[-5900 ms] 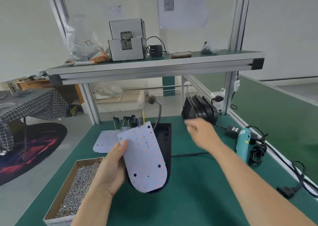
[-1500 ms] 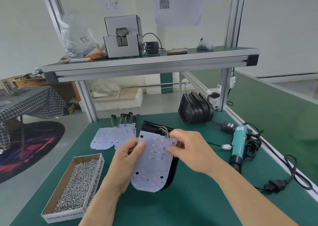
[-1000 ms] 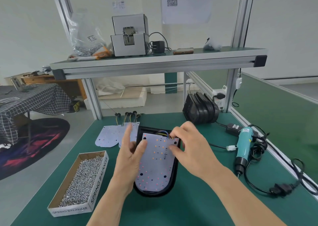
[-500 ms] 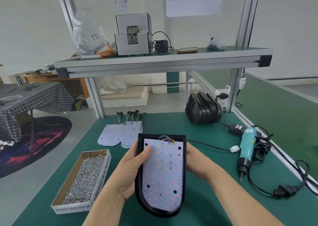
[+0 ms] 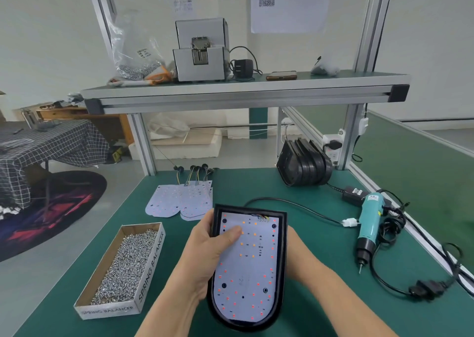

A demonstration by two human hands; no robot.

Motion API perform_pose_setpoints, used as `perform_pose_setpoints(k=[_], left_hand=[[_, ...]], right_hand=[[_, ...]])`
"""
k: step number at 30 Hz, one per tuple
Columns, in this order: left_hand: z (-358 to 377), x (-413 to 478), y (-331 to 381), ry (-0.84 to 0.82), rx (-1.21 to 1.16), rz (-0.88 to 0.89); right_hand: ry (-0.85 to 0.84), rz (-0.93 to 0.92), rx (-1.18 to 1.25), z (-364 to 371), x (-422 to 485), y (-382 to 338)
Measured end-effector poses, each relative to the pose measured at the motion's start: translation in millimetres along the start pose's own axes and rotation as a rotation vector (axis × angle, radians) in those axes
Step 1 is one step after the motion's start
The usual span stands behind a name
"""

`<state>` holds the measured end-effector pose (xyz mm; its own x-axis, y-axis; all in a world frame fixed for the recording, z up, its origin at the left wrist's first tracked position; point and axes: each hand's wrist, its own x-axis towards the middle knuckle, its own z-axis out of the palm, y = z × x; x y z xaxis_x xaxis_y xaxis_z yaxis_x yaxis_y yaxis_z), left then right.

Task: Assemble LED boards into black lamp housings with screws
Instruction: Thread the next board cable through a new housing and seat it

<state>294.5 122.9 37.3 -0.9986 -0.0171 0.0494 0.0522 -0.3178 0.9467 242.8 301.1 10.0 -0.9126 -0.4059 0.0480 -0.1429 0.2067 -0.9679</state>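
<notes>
A black lamp housing (image 5: 282, 265) is lifted above the green bench, tilted toward me. A white LED board (image 5: 251, 267) with red and orange dots lies seated inside it, coloured wires at its top edge. My left hand (image 5: 205, 257) grips the housing's left side, thumb pressed on the board. My right hand (image 5: 297, 254) holds the housing from behind on the right; its fingers are hidden. A cardboard box of screws (image 5: 123, 267) sits at the left. A teal electric screwdriver (image 5: 369, 221) lies at the right.
Several spare LED boards (image 5: 179, 200) lie fanned out beyond the housing. A stack of black housings (image 5: 302, 166) stands at the back right. The screwdriver's cables and power adapter (image 5: 354, 195) trail along the right edge. An upper shelf carries a screw feeder (image 5: 201, 50).
The board, held loose above the housing earlier, now sits inside it. Both hands have lifted the housing off the bench and drawn it nearer to me; the right hand moved behind it.
</notes>
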Motion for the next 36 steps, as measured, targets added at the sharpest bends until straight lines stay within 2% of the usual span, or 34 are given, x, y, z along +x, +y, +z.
perform_pose_setpoints(k=[2,3,5,7,10,17,20,25,31,33,36], left_hand=[[-4,4,6,0.038,0.025,0.039],[-7,6,8,0.06,0.045,0.053],[-10,8,8,0.075,0.088,0.071],[-8,8,4,0.032,0.072,0.072],[-4,8,-3,-0.026,0.088,0.095],[-21,14,5,-0.062,0.364,0.152],[-21,16,6,-0.069,0.405,0.177],[-21,14,2,-0.052,0.459,0.167],[-28,12,21,-0.152,0.796,0.303],[-30,12,30,-0.194,0.901,0.343],[-34,8,34,-0.208,0.887,0.422]], right_hand=[[0.109,-0.068,0.108,-4,-1,3],[0.155,-0.088,0.238,-6,-7,3],[0.147,-0.11,0.401,-4,-12,2],[0.122,-0.14,0.342,3,-15,0],[0.237,-0.189,0.259,12,-13,-3],[0.239,-0.338,0.058,10,-19,-4],[0.197,-0.322,0.011,4,-20,-4],[0.289,-0.348,-0.054,11,-23,-4],[0.39,-0.442,-0.205,24,-33,-3],[0.338,-0.45,-0.23,28,-39,-7],[0.018,-0.375,-0.035,11,-44,-11]])
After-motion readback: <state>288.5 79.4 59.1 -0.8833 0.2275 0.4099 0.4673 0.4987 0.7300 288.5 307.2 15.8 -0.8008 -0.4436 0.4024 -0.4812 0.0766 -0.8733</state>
